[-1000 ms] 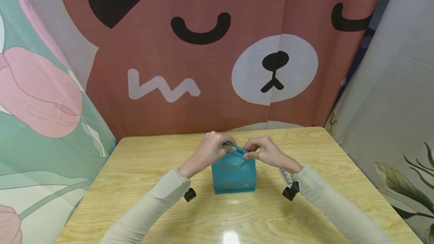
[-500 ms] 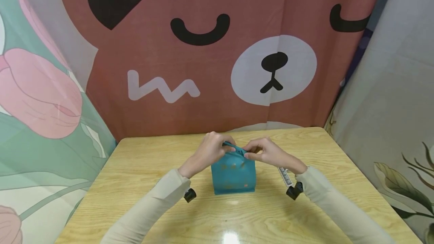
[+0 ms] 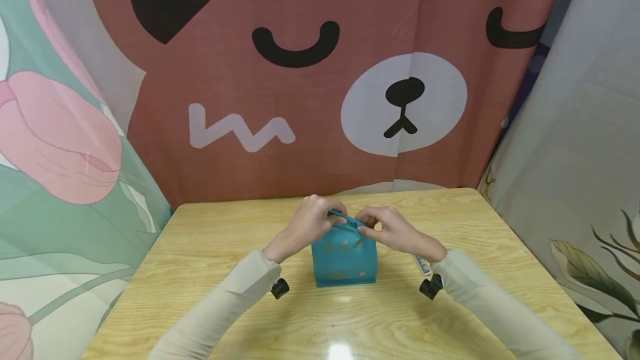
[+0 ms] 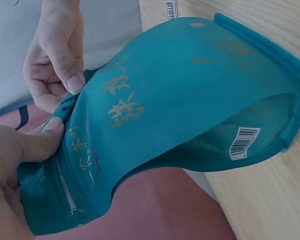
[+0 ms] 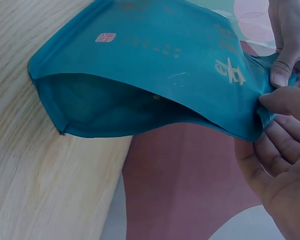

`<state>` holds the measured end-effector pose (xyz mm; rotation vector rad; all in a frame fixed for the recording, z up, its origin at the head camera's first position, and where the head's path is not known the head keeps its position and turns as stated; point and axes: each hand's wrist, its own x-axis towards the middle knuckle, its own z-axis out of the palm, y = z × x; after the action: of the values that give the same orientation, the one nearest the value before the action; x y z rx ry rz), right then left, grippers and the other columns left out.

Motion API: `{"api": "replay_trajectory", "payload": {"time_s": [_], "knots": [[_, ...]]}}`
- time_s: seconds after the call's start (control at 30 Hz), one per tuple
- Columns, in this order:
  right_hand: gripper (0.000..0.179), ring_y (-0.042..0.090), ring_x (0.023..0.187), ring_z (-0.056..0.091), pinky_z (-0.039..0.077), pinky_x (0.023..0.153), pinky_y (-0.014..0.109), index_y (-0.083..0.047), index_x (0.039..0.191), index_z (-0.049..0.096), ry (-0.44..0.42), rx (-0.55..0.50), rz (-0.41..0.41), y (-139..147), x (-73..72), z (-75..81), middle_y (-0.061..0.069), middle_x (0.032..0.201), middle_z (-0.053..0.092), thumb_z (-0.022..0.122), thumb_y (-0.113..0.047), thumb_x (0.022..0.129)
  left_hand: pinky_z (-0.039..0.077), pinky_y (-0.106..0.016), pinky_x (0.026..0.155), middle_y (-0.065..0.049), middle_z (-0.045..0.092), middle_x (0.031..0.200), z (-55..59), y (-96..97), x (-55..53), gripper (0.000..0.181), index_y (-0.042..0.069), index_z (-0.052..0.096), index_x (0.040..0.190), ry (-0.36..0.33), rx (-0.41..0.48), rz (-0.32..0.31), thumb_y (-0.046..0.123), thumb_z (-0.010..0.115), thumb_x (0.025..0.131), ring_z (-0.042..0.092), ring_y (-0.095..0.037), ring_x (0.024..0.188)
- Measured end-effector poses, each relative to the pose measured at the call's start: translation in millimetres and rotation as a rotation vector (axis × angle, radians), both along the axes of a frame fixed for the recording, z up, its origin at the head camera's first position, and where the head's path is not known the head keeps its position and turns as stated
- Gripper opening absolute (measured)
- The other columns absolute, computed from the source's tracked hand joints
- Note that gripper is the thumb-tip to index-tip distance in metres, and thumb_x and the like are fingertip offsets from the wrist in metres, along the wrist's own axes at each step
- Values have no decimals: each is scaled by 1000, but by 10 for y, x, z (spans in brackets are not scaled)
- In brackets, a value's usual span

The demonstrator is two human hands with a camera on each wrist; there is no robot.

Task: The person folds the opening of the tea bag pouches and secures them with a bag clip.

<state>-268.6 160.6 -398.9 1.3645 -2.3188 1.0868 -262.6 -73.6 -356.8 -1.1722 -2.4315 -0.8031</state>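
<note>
A teal stand-up pouch [image 3: 345, 260] with gold lettering stands upright on the table, its top edge bent over. My left hand [image 3: 307, 221] pinches the left part of that top edge, thumb on the front face. On the right part, my right hand [image 3: 392, 228] pinches the edge between thumb and fingers. The left wrist view shows the pouch [image 4: 155, 100] from the side, with a zip line near its top and a barcode on its gusset. In the right wrist view the pouch's side gusset [image 5: 105, 105] is folded inward, and the thumbs are close together at the top.
A small white strip with black marks [image 3: 422, 265] lies on the wooden table [image 3: 225, 249] beside the right wrist. Dark wrist cameras hang under both sleeves. Behind the table is a curtain [image 3: 300, 88] with a bear face; patterned cloths hang left and right.
My right hand shifts slightly right, then back left and a little lower, keeping its pinch on the top edge. The left hand and the pouch stay nearly still.
</note>
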Motion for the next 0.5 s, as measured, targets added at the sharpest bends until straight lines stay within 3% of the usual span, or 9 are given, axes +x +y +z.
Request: {"api": "replay_trajectory", "payload": {"time_s": [0.33, 0.5], "knots": [[18, 9, 73, 66, 53, 61, 28, -3, 109, 70, 45, -18, 38, 8, -35, 7, -1, 85, 71, 67, 3, 92, 48, -15, 57, -1, 75, 86, 1, -32, -22, 8, 9, 79, 95, 22, -7, -2, 13, 74, 91, 60, 1, 60], [17, 5, 74, 65, 51, 58, 26, -4, 108, 69, 56, -9, 19, 2, -42, -2, -3, 85, 70, 68, 1, 92, 44, -17, 50, 3, 73, 79, -29, -66, -49, 9, 13, 79, 91, 74, 10, 46, 21, 76, 90, 52, 4, 53]]}}
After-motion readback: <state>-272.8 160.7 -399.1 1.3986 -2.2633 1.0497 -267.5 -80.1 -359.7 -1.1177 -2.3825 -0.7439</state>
